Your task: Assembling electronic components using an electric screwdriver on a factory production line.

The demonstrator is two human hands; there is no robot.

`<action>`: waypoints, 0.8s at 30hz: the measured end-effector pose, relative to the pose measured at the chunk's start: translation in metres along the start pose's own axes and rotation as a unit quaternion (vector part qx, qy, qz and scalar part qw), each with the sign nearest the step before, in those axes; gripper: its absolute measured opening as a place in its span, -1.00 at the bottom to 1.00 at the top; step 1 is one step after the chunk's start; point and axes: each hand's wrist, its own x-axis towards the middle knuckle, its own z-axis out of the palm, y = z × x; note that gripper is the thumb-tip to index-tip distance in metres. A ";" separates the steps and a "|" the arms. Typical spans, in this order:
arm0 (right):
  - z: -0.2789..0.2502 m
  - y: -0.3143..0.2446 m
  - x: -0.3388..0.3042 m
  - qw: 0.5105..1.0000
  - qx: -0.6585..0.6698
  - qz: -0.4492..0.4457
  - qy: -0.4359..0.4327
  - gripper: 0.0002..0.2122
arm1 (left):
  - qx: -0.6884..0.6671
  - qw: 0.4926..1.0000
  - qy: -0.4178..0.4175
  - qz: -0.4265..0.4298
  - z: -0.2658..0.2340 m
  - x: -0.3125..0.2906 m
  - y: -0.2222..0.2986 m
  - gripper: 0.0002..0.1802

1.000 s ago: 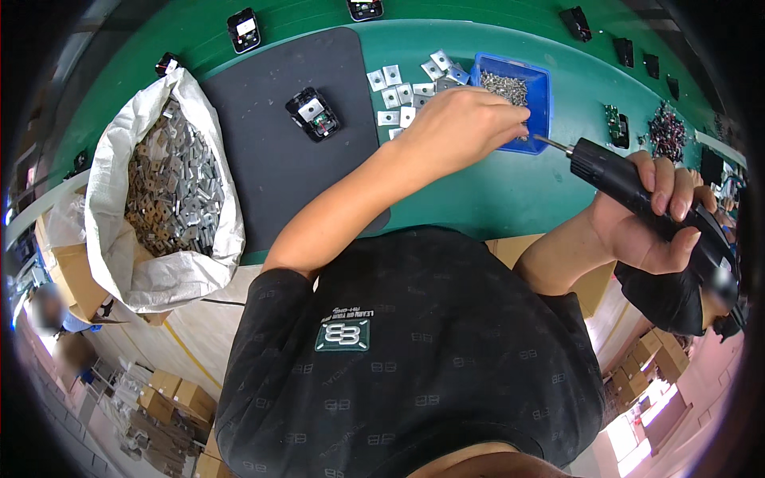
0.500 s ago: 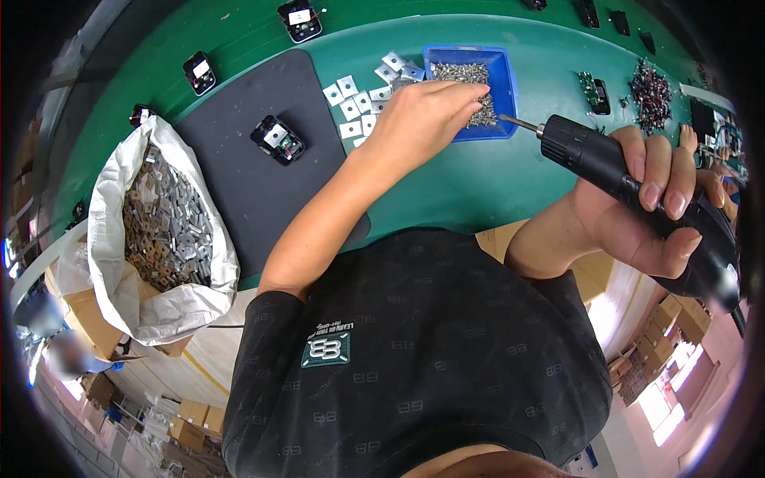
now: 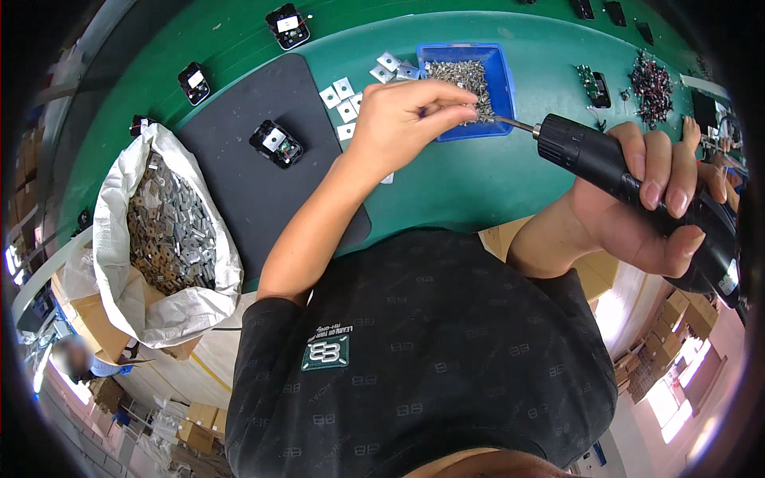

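My left hand (image 3: 398, 119) hovers over the near left part of a blue bin (image 3: 508, 88) full of small silver screws (image 3: 458, 74). Its thumb and forefinger are pinched together; whatever is between the tips is too small to make out against the screws. My right hand (image 3: 637, 199) is wrapped round a black electric screwdriver (image 3: 586, 151). The bit points left, its tip at the bin's near right side, a short way from my left fingertips. Left of my left forearm, an open black plastic housing (image 3: 276, 144) with a white part inside lies on a dark grey mat (image 3: 239, 119).
Square metal plates (image 3: 344, 88) with holes lie between mat and bin, partly behind my left hand. A white sack (image 3: 111, 231) of metal pieces (image 3: 171, 231) stands at the left. More housings (image 3: 288, 26) sit along the far green strip. Red-black parts (image 3: 651, 89) are piled far right.
My left hand has drawn back a little to the left from over the screws, its fingers still pinched. The screwdriver has stayed nearly where it was.
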 end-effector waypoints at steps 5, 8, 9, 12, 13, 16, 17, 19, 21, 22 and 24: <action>0.020 -0.004 -0.002 0.998 0.055 -0.003 0.022 -0.67 | -0.325 0.941 0.093 -0.033 0.006 -0.027 0.012 -0.85; 0.036 -0.004 -0.005 0.993 0.110 -0.034 0.018 -0.71 | -0.363 0.928 0.082 0.012 0.009 -0.039 0.022 -0.79; 0.044 -0.002 -0.007 0.992 0.115 -0.049 0.022 -0.77 | -0.368 0.925 0.081 0.050 0.012 -0.039 0.022 -0.70; 0.056 0.004 -0.006 0.984 0.166 -0.060 -0.029 -0.83 | -0.347 0.925 0.061 0.144 0.009 -0.037 0.031 -0.67; 0.057 0.009 -0.006 0.975 0.207 -0.059 -0.055 -0.85 | -0.347 0.924 0.073 0.145 0.006 -0.041 0.034 -0.66; 0.050 0.016 -0.001 0.952 0.260 -0.080 -0.138 -0.85 | -0.369 0.914 0.069 0.155 -0.003 -0.048 0.039 -0.65; 0.052 0.011 0.000 0.954 0.254 -0.080 -0.139 -0.85 | -0.370 0.911 0.068 0.168 -0.003 -0.047 0.040 -0.64; 0.057 0.001 0.000 0.965 0.229 -0.026 -0.129 -0.86 | -0.358 0.911 0.077 0.191 -0.003 -0.047 0.038 -0.64; 0.064 0.003 -0.002 0.969 0.211 -0.030 -0.128 -0.86 | -0.341 0.911 0.089 0.214 -0.006 -0.049 0.039 -0.63; 0.067 0.004 -0.004 0.972 0.195 -0.035 -0.125 -0.86 | -0.318 0.915 0.097 0.227 -0.009 -0.051 0.039 -0.62; 0.071 0.013 -0.003 0.964 0.213 -0.052 -0.149 -0.86 | -0.295 0.918 0.109 0.241 -0.015 -0.055 0.039 -0.61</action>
